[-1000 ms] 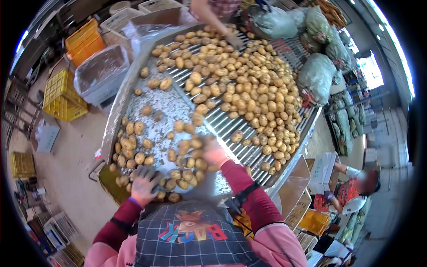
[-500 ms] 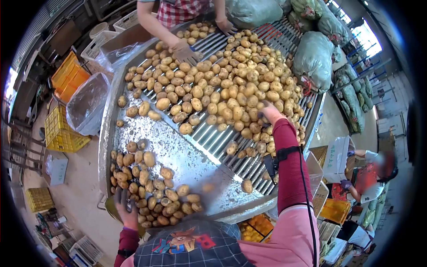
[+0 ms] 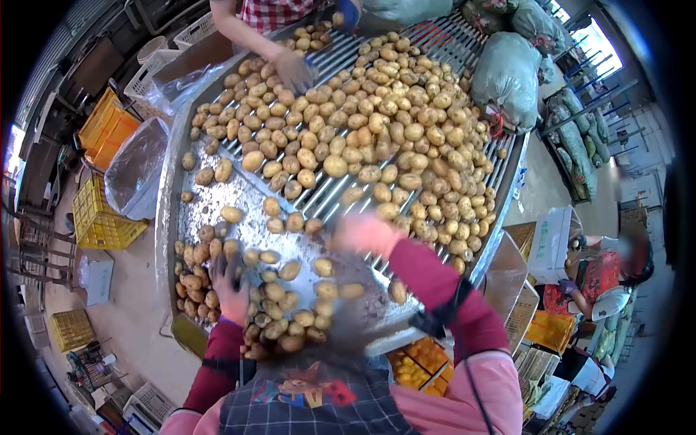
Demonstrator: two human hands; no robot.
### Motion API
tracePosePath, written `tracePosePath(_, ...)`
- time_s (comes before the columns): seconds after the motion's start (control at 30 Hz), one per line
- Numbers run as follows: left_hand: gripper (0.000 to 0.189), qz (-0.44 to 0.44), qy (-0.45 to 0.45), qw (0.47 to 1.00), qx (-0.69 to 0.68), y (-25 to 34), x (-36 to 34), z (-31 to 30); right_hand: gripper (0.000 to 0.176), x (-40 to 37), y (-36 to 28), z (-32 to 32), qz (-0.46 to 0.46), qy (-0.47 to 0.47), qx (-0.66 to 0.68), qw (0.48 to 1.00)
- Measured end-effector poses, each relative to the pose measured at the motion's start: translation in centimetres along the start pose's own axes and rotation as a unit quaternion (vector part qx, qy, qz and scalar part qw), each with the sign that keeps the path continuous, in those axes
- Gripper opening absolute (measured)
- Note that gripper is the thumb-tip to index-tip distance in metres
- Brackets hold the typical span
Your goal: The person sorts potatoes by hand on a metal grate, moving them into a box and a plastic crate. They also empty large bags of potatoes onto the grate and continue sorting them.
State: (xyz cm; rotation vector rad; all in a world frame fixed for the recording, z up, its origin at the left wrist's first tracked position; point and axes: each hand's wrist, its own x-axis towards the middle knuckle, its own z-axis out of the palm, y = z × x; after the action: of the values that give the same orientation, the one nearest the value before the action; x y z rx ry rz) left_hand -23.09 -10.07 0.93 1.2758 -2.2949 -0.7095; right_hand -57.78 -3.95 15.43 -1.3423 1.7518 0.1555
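A long metal sorting table (image 3: 239, 190) with steel rollers (image 3: 330, 199) carries a big heap of yellow-brown potatoes (image 3: 377, 123). A smaller pile of potatoes (image 3: 279, 304) lies on the flat plate close to me. My left hand (image 3: 230, 288), gloved, rests with spread fingers on the left side of that near pile. My right hand (image 3: 362, 233), in a pink glove, is motion-blurred over the edge of the rollers, beside loose potatoes; whether it holds one is unclear. My red sleeves and checked apron fill the bottom of the view.
Another person in a red checked top (image 3: 272, 11) has a gloved hand (image 3: 293, 69) on the far potatoes. Yellow crates (image 3: 101, 217), an orange crate (image 3: 105, 127) and a plastic-lined box (image 3: 138, 170) stand left. Green mesh sacks (image 3: 507, 72) and a seated person (image 3: 609, 279) are right.
My right hand has drawn back from the far heap toward me, and potatoes have come down onto the plate. My left hand has shifted up onto the near pile.
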Motion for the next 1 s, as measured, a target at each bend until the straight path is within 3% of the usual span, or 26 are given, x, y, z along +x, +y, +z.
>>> tracePosePath(0.03, 0.052, -0.032, 0.018, 0.999, -0.040, -1.5, -2.7, -0.5, 0.031, 2.0, 1.0, -2.1, 0.067, 0.137, -0.017, 0.988)
tracePosePath(0.1, 0.052, -0.109, 0.054, 0.986, -0.111, -2.6, -6.9, -1.9, 0.034, 9.5, 6.2, -3.8, 0.036, 0.386, 0.069, 0.919)
tracePosePath(0.17, 0.052, -0.120, 0.044, 0.990, -0.065, -2.2, -9.2, -3.8, 0.040, 15.3, 6.6, -4.1, 0.110, 0.162, 0.022, 0.980)
tracePosePath(0.27, 0.052, -0.123, 0.062, 0.988, -0.065, -1.9, -10.8, -5.9, 0.048, 17.9, 3.8, 3.2, -0.002, 0.162, 0.168, 0.972)
tracePosePath(0.3, 0.051, -0.117, 0.080, 0.987, -0.077, -2.2, -11.1, -6.1, 0.050, 14.9, 1.3, 4.6, 0.005, 0.221, 0.070, 0.973)
tracePosePath(0.37, 0.052, -0.113, 0.074, 0.988, -0.075, -2.5, -11.5, -6.4, 0.051, 13.2, -0.1, 9.0, -0.032, 0.252, -0.026, 0.967)
tracePosePath(0.4, 0.053, -0.104, 0.063, 0.991, -0.063, -2.7, -11.8, -6.4, 0.055, 10.7, -0.9, 10.4, -0.051, 0.271, 0.081, 0.958)
tracePosePath(0.47, 0.055, -0.076, 0.042, 0.994, -0.062, -2.6, -12.7, -6.2, 0.065, 6.4, -0.1, 14.5, -0.080, 0.297, 0.328, 0.893)
tracePosePath(0.5, 0.055, -0.060, 0.021, 0.997, -0.051, -2.3, -13.0, -6.0, 0.068, 3.4, 0.5, 16.2, -0.059, 0.276, 0.517, 0.808)
tracePosePath(0.53, 0.055, -0.044, 0.000, 0.998, -0.042, -1.8, -13.3, -5.9, 0.066, 1.3, 3.5, 18.2, -0.059, 0.327, 0.521, 0.786)
tracePosePath(0.57, 0.055, -0.028, -0.020, 0.999, -0.033, -1.1, -13.4, -5.7, 0.065, -3.7, 4.3, 18.2, -0.033, 0.380, 0.569, 0.729)
tracePosePath(0.6, 0.056, -0.012, -0.028, 0.997, -0.066, -0.2, -13.3, -5.5, 0.048, -7.0, 7.3, 19.7, 0.014, 0.493, 0.544, 0.678)
tracePosePath(0.63, 0.056, 0.024, -0.056, 0.996, -0.061, 0.6, -12.8, -5.6, 0.051, -10.8, 11.3, 20.9, 0.052, 0.541, 0.523, 0.657)
tracePosePath(0.67, 0.057, 0.065, -0.083, 0.993, -0.057, 1.4, -12.1, -5.4, 0.055, -15.7, 10.8, 19.7, 0.067, 0.579, 0.557, 0.592)
tracePosePath(0.7, 0.057, 0.109, -0.110, 0.987, -0.055, 2.1, -11.4, -4.9, 0.059, -19.3, 15.0, 20.9, 0.089, 0.608, 0.499, 0.611)
tracePosePath(0.77, 0.058, 0.206, -0.165, 0.962, -0.063, 3.6, -10.0, -3.4, 0.065, -24.5, 20.0, 22.5, 0.259, 0.604, 0.326, 0.680)
tracePosePath(0.83, 0.058, 0.278, -0.235, 0.931, -0.043, 6.8, -8.8, -3.0, 0.065, -26.0, 20.5, 22.6, 0.293, 0.655, 0.128, 0.684)
tracePosePath(0.9, 0.059, 0.281, -0.303, 0.910, 0.032, 7.5, -8.8, -2.0, 0.059, -23.5, 21.8, 23.1, 0.246, 0.578, 0.278, 0.727)
tracePosePath(0.93, 0.060, 0.276, -0.329, 0.901, 0.068, 7.4, -8.9, -2.1, 0.052, -21.5, 19.4, 22.5, 0.346, 0.463, 0.250, 0.777)
tracePosePath(0.97, 0.060, 0.270, -0.352, 0.890, 0.104, 7.0, -8.9, -2.1, 0.051, -17.6, 18.4, 24.2, 0.282, 0.468, 0.249, 0.800)
tracePosePath(1.0, 0.061, 0.234, -0.298, 0.921, 0.091, 5.2, -9.3, -1.9, 0.053, -15.0, 13.7, 22.8, 0.336, 0.347, 0.267, 0.834)
